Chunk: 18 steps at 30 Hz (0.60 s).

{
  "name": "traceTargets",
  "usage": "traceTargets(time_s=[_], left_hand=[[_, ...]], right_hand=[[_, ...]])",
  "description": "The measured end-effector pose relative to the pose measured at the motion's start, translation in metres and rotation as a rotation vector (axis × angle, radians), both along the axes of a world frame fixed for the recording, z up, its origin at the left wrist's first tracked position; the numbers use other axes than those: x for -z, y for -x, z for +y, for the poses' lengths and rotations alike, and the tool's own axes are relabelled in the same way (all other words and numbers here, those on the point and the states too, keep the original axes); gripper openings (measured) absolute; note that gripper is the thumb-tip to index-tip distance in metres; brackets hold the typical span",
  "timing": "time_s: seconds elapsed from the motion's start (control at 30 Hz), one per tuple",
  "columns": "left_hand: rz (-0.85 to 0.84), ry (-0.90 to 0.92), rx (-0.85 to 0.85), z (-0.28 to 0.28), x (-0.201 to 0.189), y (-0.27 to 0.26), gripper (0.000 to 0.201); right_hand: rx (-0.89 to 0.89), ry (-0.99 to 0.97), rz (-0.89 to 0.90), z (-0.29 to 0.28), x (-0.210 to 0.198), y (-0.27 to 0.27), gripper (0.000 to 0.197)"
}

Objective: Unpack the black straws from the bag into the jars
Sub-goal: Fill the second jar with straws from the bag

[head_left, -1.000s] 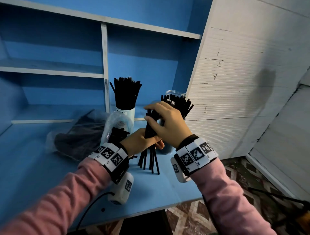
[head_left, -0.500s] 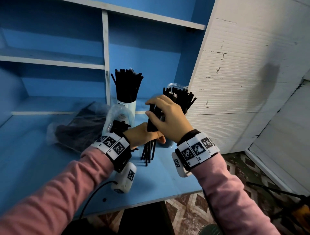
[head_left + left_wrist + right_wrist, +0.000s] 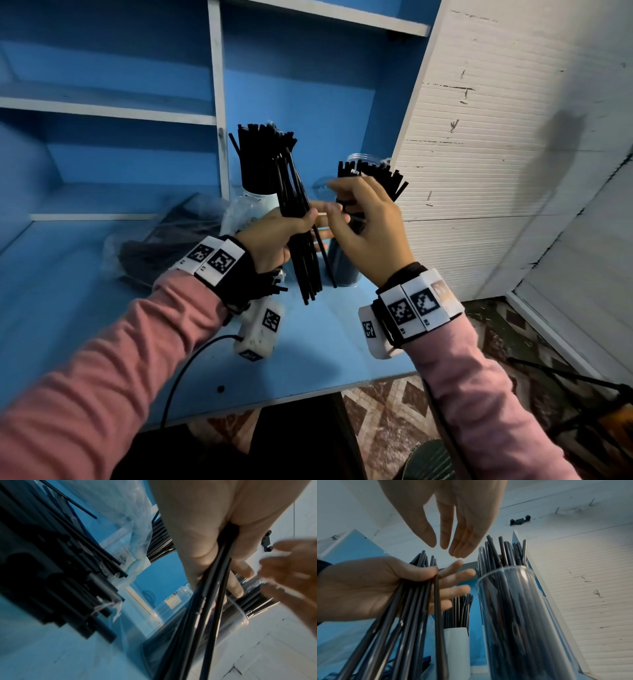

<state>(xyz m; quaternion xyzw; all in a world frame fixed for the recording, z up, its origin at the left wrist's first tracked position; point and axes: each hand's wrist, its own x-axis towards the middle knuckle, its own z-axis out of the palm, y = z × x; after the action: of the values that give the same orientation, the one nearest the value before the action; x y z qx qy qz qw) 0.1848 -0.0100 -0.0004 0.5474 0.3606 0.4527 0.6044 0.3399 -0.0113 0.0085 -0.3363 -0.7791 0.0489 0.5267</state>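
Observation:
My left hand (image 3: 274,236) grips a bundle of black straws (image 3: 306,274) upright above the blue table, thumb pressing them against the fingers (image 3: 453,580). My right hand (image 3: 363,222) is open just right of the bundle, its fingers (image 3: 458,540) relaxed and holding nothing. Behind it stands a clear jar (image 3: 530,601) full of black straws (image 3: 373,174). A white jar (image 3: 260,198), also packed with straws, stands at the back. The clear plastic bag (image 3: 164,246) with more straws lies on the table to the left, and its straw ends (image 3: 51,568) show close by in the left wrist view.
The blue table (image 3: 325,342) ends just in front of my wrists, with patterned floor tiles (image 3: 387,418) below. Blue shelves with a white upright divider (image 3: 219,120) rise behind the jars. A white ribbed panel (image 3: 479,154) closes off the right side.
The left hand has lifted the bundle off the table and tilted its top to the left. The right hand has let go of the bundle's top and opened beside it.

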Motion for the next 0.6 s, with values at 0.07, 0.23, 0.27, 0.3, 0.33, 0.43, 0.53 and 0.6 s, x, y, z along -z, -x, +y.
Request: traceTargets(time_s=[0.07, 0.23, 0.27, 0.3, 0.33, 0.43, 0.53, 0.6], left_hand=[[-0.044, 0.008, 0.000, 0.003, -0.003, 0.004, 0.033], [-0.126, -0.022, 0.056, 0.004, -0.007, 0.009, 0.035], [-0.132, -0.029, 0.062, 0.004, -0.007, 0.009, 0.035], [-0.125, -0.038, 0.062, 0.004, -0.007, 0.010, 0.035], [-0.114, -0.040, 0.058, 0.004, -0.007, 0.010, 0.035], [-0.117, -0.035, 0.042, 0.005, -0.006, 0.011, 0.034], [-0.115, -0.051, 0.039, 0.005, -0.006, 0.012, 0.033], [-0.099, -0.068, 0.035, 0.005, -0.005, 0.013, 0.033]], right_hand=[[0.002, 0.035, -0.019, 0.002, 0.008, -0.002, 0.011], [0.009, 0.170, -0.190, 0.003, 0.027, -0.001, 0.007], [0.029, 0.198, -0.219, 0.002, 0.030, 0.000, 0.006], [0.054, 0.217, -0.229, 0.002, 0.032, 0.001, 0.005], [0.077, 0.231, -0.228, 0.001, 0.034, 0.002, 0.005], [0.114, 0.311, -0.242, 0.001, 0.035, 0.005, 0.014], [0.105, 0.355, -0.264, 0.001, 0.035, 0.008, 0.013], [0.114, 0.358, -0.260, 0.002, 0.035, 0.010, 0.009]])
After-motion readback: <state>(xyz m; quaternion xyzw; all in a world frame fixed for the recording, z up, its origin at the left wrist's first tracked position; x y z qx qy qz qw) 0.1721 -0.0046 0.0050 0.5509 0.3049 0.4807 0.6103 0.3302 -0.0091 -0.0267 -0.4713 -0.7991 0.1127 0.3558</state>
